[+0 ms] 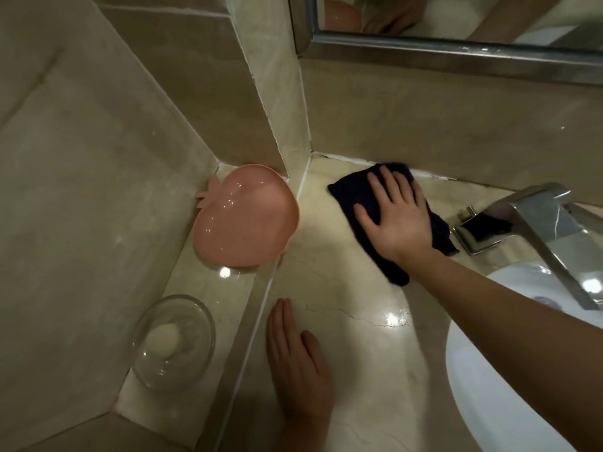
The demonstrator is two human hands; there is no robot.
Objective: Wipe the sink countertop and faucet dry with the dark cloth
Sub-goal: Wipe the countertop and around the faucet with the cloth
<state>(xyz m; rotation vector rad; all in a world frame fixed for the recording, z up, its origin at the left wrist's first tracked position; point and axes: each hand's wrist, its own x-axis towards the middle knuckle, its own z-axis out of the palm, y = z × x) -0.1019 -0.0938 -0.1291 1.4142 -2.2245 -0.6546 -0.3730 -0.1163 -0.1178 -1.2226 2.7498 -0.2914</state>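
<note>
No text, label, brand, number or sign can be read anywhere in this view.

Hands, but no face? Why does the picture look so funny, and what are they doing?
The camera sits on a person's head and looks down, so you see only their arms. This is a bathroom counter. The right hand lies flat on a dark cloth, pressing it against the counter near the back wall to wipe it dry. The left hand rests flat on the counter and holds nothing. The shiny faucet hangs over the white sink on the right. On a lower ledge to the left sit a pink dish and a clear bowl with something pale and round inside.
</note>
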